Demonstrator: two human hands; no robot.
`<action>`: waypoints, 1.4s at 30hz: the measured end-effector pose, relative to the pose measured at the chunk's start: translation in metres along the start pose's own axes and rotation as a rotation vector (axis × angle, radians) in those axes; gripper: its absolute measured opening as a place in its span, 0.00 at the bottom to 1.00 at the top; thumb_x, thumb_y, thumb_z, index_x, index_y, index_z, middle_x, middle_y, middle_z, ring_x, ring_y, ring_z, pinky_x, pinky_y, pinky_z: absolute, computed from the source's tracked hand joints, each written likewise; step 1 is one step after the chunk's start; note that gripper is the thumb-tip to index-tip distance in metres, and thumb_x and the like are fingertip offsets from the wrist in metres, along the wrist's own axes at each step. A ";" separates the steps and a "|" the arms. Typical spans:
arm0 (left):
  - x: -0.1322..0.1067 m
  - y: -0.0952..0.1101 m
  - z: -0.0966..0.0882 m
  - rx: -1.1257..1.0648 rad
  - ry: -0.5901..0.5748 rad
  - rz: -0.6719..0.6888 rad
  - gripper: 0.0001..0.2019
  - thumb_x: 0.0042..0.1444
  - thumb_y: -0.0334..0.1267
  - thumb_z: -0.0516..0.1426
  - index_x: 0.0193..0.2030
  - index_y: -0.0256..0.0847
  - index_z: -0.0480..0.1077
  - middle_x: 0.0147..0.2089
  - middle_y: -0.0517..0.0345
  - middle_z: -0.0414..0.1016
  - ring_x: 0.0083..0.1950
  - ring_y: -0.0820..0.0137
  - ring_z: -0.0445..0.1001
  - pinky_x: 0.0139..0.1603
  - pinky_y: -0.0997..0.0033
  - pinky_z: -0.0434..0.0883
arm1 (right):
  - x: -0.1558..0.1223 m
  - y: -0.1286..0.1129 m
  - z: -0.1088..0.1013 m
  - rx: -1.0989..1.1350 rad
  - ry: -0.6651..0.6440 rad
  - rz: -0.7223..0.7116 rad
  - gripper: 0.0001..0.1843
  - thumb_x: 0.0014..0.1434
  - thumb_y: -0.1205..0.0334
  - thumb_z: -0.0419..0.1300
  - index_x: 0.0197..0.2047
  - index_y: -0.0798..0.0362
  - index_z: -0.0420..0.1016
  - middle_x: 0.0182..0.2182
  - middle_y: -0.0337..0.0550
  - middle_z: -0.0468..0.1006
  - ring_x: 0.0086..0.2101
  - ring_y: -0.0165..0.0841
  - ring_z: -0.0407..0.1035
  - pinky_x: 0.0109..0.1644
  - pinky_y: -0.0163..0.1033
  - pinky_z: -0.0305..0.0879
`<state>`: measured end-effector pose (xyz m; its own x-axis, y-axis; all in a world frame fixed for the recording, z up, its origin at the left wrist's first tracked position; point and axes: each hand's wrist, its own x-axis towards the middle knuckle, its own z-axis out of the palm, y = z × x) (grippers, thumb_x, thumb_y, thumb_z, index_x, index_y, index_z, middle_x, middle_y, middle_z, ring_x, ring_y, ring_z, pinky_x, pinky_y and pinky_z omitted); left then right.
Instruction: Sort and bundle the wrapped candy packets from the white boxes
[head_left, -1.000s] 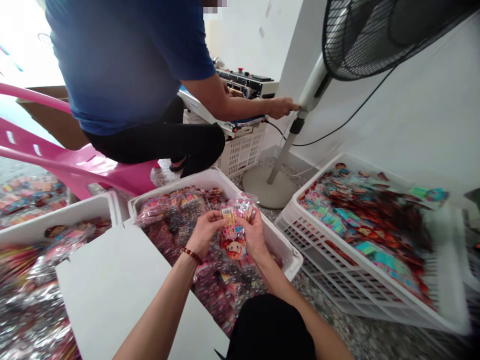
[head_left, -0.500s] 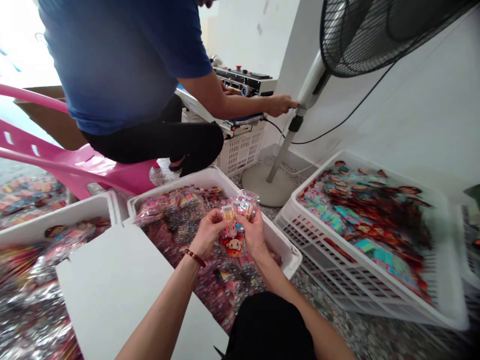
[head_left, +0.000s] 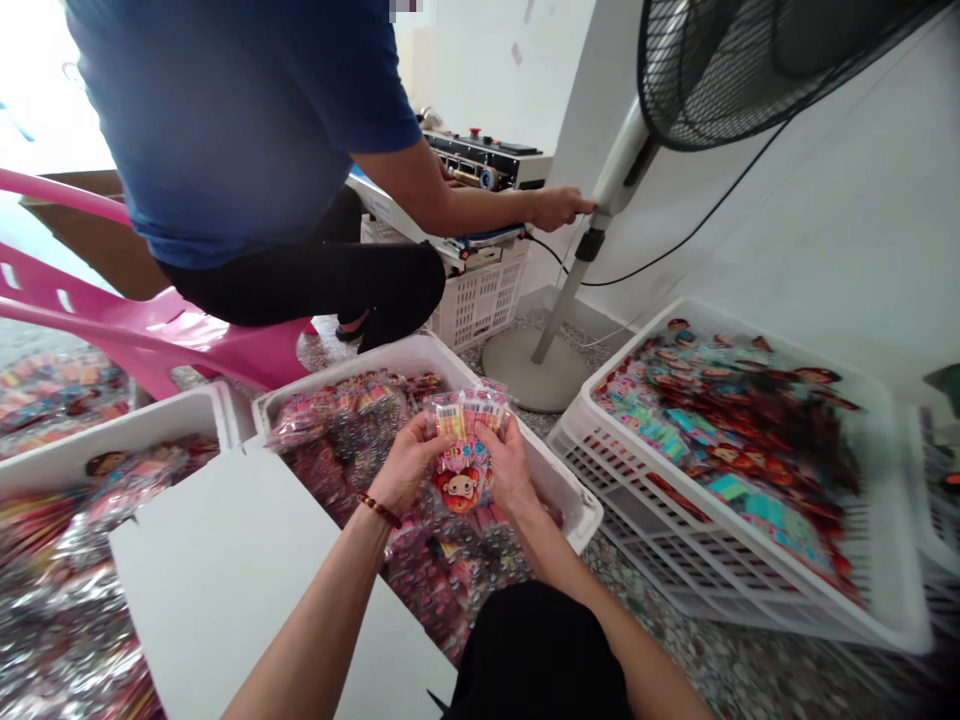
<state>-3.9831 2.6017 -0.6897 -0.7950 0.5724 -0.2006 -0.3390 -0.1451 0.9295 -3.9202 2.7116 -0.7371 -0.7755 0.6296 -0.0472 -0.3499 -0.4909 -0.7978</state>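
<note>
Between them, my two hands grip a small fan of clear plastic packets (head_left: 460, 462) printed with a cartoon face and barcodes. My left hand (head_left: 409, 462), with a beaded bracelet at the wrist, pinches the left side, thumb on top. On the right side, my right hand (head_left: 507, 462) pinches the same bunch, also thumb on top. The packets are held above a white tub (head_left: 582, 500) filled with similar pink and red packets. Fingers behind the packets are hidden.
A white board (head_left: 225, 570) lies across the tubs at left. Right stands a white crate (head_left: 675, 500) of packets. Ahead, a co-worker in a blue shirt (head_left: 247, 130) sits on a pink chair (head_left: 217, 335), one hand touching a fan's pole (head_left: 574, 290). Behind is a machine (head_left: 487, 160).
The packets have turned to face me and spread apart, so several barcodes and the cartoon face show more plainly. Both hands keep their hold nearly in place.
</note>
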 end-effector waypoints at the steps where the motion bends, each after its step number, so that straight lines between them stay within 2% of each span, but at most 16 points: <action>1: 0.000 0.000 0.001 0.003 -0.003 -0.007 0.22 0.35 0.40 0.73 0.37 0.38 0.73 0.32 0.60 0.79 0.31 0.72 0.75 0.37 0.72 0.72 | 0.000 0.000 0.000 0.001 0.001 0.001 0.20 0.51 0.59 0.67 0.47 0.47 0.67 0.39 0.36 0.80 0.35 0.34 0.74 0.41 0.40 0.73; 7: -0.001 -0.001 0.004 0.069 0.091 -0.011 0.23 0.28 0.40 0.75 0.29 0.36 0.70 0.25 0.62 0.76 0.25 0.75 0.71 0.28 0.76 0.67 | 0.003 0.001 -0.001 0.016 0.030 -0.003 0.21 0.49 0.60 0.68 0.45 0.49 0.67 0.40 0.36 0.80 0.37 0.34 0.74 0.45 0.41 0.73; 13: 0.003 0.011 -0.007 0.049 0.133 0.040 0.22 0.28 0.39 0.75 0.29 0.36 0.71 0.26 0.62 0.76 0.26 0.75 0.71 0.30 0.75 0.68 | 0.004 0.001 -0.003 0.036 0.057 0.048 0.24 0.47 0.60 0.70 0.45 0.49 0.67 0.39 0.36 0.80 0.38 0.34 0.75 0.46 0.41 0.73; 19: 0.002 0.013 -0.010 0.098 0.051 0.046 0.20 0.33 0.39 0.74 0.33 0.35 0.75 0.32 0.59 0.79 0.31 0.74 0.73 0.37 0.74 0.69 | 0.003 0.001 -0.002 -0.006 0.032 0.026 0.25 0.48 0.59 0.70 0.47 0.49 0.67 0.40 0.37 0.80 0.39 0.35 0.75 0.45 0.41 0.73; 24: 0.003 0.000 -0.008 0.081 0.076 0.067 0.20 0.33 0.40 0.73 0.28 0.36 0.70 0.27 0.64 0.74 0.27 0.76 0.69 0.31 0.76 0.67 | -0.001 -0.003 0.004 -0.053 -0.046 0.055 0.22 0.50 0.58 0.68 0.47 0.49 0.67 0.40 0.37 0.80 0.40 0.36 0.75 0.47 0.42 0.73; 28: 0.004 -0.001 -0.012 0.005 0.105 0.074 0.20 0.34 0.40 0.73 0.31 0.37 0.70 0.28 0.63 0.75 0.28 0.74 0.70 0.33 0.74 0.68 | -0.003 -0.004 0.004 -0.045 -0.114 0.065 0.22 0.52 0.59 0.66 0.50 0.49 0.68 0.44 0.39 0.80 0.42 0.37 0.75 0.51 0.43 0.72; 32: 0.003 0.000 -0.011 0.026 0.040 0.009 0.21 0.34 0.40 0.73 0.32 0.36 0.71 0.30 0.61 0.77 0.30 0.73 0.72 0.36 0.73 0.68 | -0.003 0.001 0.000 -0.087 -0.098 0.085 0.21 0.52 0.59 0.66 0.49 0.48 0.68 0.43 0.39 0.81 0.43 0.38 0.75 0.51 0.44 0.72; 35: 0.004 -0.009 -0.007 0.065 0.031 0.068 0.20 0.38 0.42 0.72 0.31 0.37 0.67 0.31 0.62 0.76 0.30 0.75 0.71 0.35 0.75 0.67 | -0.003 0.005 0.000 -0.137 -0.094 0.091 0.21 0.52 0.58 0.65 0.50 0.48 0.69 0.45 0.39 0.80 0.44 0.38 0.74 0.53 0.44 0.70; 37: 0.005 -0.017 -0.006 0.076 0.057 0.139 0.21 0.40 0.41 0.71 0.36 0.39 0.67 0.33 0.63 0.76 0.32 0.74 0.72 0.36 0.75 0.68 | -0.004 0.006 0.000 -0.145 -0.104 0.111 0.21 0.53 0.57 0.64 0.51 0.48 0.70 0.46 0.39 0.80 0.45 0.38 0.74 0.54 0.43 0.69; 39: 0.006 -0.024 -0.007 0.060 0.098 0.148 0.29 0.39 0.40 0.72 0.47 0.41 0.66 0.37 0.61 0.77 0.36 0.72 0.75 0.38 0.73 0.70 | -0.006 0.005 0.000 -0.156 -0.102 0.132 0.20 0.54 0.55 0.63 0.50 0.48 0.71 0.46 0.40 0.80 0.46 0.38 0.73 0.54 0.43 0.68; 41: 0.006 -0.028 -0.011 0.011 0.114 0.072 0.37 0.37 0.39 0.73 0.54 0.42 0.63 0.42 0.57 0.78 0.39 0.68 0.76 0.42 0.69 0.72 | -0.008 0.005 -0.003 -0.175 -0.104 0.141 0.19 0.55 0.53 0.63 0.50 0.48 0.73 0.46 0.40 0.79 0.47 0.37 0.72 0.55 0.43 0.68; 42: 0.006 -0.029 -0.013 -0.012 0.081 0.012 0.37 0.37 0.39 0.73 0.55 0.41 0.64 0.44 0.54 0.78 0.41 0.67 0.77 0.44 0.68 0.72 | -0.010 0.006 -0.005 -0.187 -0.109 0.144 0.19 0.55 0.52 0.63 0.49 0.48 0.73 0.46 0.41 0.79 0.47 0.37 0.72 0.55 0.43 0.68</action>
<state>-3.9845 2.5984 -0.7219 -0.8371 0.5032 -0.2145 -0.3348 -0.1613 0.9284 -3.9121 2.7052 -0.7445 -0.8660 0.4875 -0.1114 -0.1366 -0.4448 -0.8852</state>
